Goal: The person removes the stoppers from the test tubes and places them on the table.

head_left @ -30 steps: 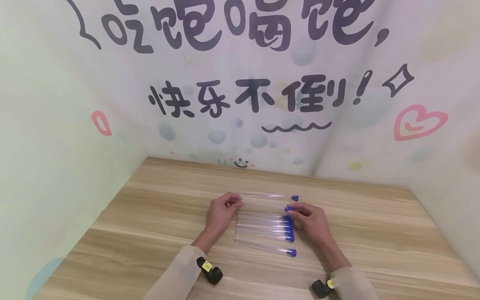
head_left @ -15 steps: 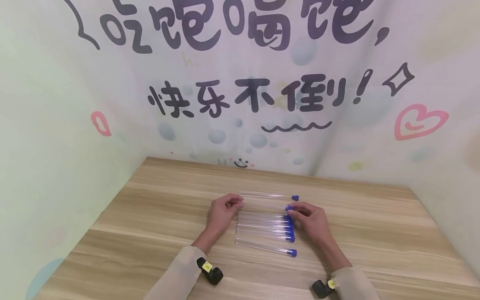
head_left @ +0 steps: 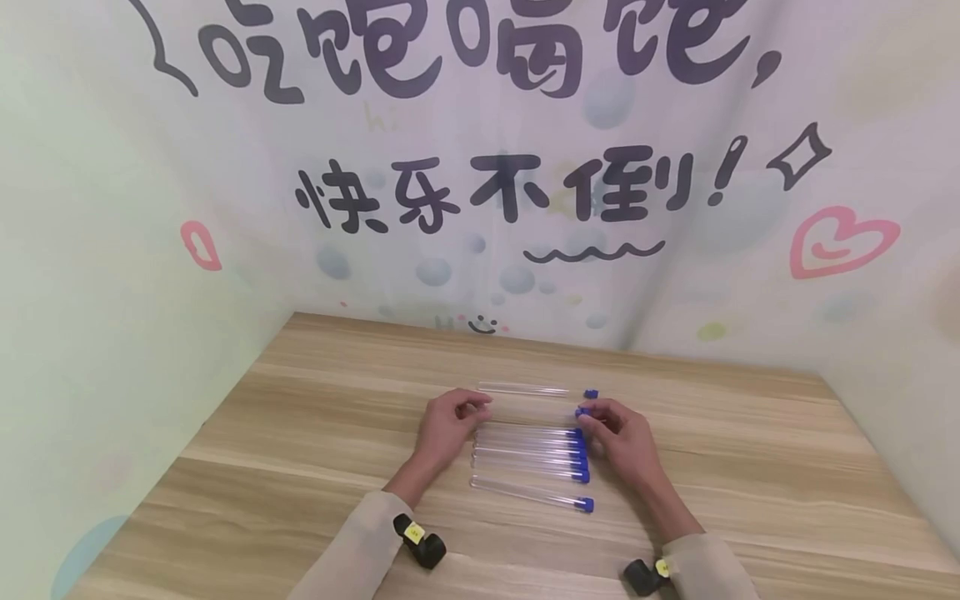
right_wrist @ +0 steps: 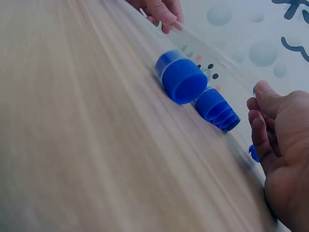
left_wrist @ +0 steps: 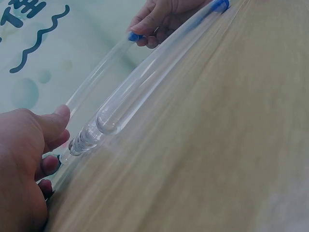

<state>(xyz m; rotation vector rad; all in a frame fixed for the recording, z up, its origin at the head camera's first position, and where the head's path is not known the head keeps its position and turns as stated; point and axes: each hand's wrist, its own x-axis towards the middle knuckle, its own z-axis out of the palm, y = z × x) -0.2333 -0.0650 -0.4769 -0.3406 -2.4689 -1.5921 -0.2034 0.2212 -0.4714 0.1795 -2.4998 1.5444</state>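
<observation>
A clear test tube (left_wrist: 100, 70) stretches between both hands above the wooden table. My left hand (head_left: 448, 429) pinches its rounded end between thumb and fingers. At the opposite end, the thumb and fingers of my right hand (head_left: 624, 437) pinch a blue cap (left_wrist: 134, 36), which sits right at the tube's mouth. How far the cap goes in is hidden by the fingers. Just nearer than the hands lies a row of capped test tubes (head_left: 528, 452), caps to the right. Beyond the hands, an uncapped tube (head_left: 525, 389) lies with a loose blue cap (head_left: 591, 394) off its right end.
One capped tube (head_left: 525, 492) lies slightly askew, nearest to the person, apart from the row. The wooden table (head_left: 300, 492) meets a printed cloth backdrop (head_left: 480, 292) at the back and sides. Black wrist cameras (head_left: 420, 542) sit on both sleeves.
Both hands have shifted slightly to the right with the tube and cap between them, and the right hand has risen a little in the head view. The tubes on the table stay in place.
</observation>
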